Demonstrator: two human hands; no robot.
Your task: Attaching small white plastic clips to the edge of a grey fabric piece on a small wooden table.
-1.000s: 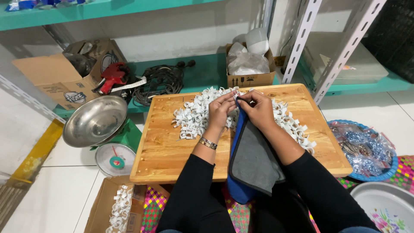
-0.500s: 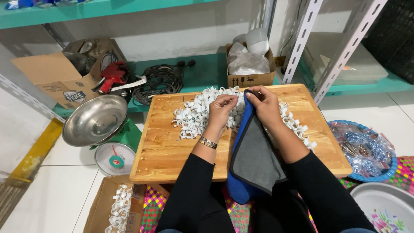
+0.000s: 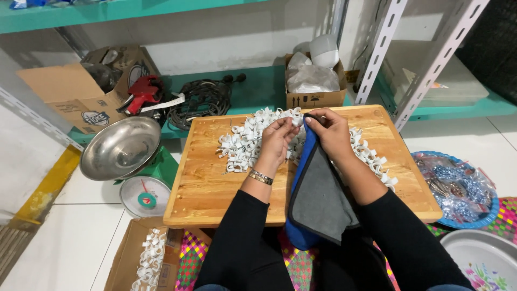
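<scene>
Clips (image 3: 245, 143) under left hand (image 3: 277, 134), pinching one; right hand (image 3: 328, 129) grips blue cloth (image 3: 320, 199).

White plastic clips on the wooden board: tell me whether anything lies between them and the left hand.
Nothing visible does. The left hand hangs directly over the heap of small white plastic clips on the wooden board. The blue-edged grey cloth hangs to its right, pinched by the right hand, off that path.

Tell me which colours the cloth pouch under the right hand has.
The cloth pouch is grey with a blue edge and black trim; the head view shows it best.
</scene>
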